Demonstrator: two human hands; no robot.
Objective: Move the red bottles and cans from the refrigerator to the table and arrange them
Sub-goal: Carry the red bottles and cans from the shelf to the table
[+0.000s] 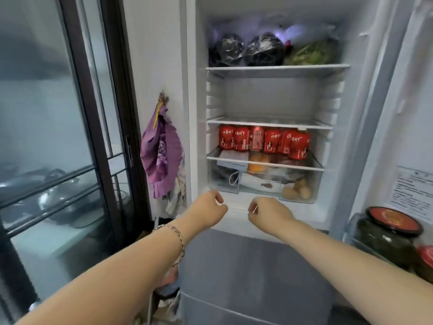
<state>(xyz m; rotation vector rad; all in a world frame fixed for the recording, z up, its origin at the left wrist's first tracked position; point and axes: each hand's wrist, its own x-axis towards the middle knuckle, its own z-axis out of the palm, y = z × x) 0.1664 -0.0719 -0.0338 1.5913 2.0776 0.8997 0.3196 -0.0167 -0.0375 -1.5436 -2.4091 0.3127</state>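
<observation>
Fridge point(276, 99) stands open, fills centre and right of frame; glass door point(46, 113) at left, purple bag point(161, 153) hangs between them. Jar point(389, 235) sits in the fridge door, lower right. Clear drawer point(264, 184) below centre, food inside. Red cans point(257, 139) stand in a tight row on the shelf just above the drawer, one red bottle point(298, 145) in front at the right end. None out yet, table not in view. Left hand point(208, 207) and right hand point(269, 212) are side by side low centre, below the drawer, fingers curled in, holding nothing. Step looks like the first reach. Best move: raise both hands to shelf level, spread fingers, take the front bottle and an end can first, grip round the middle, lift clear of the shelf lip without knocking neighbours.
</observation>
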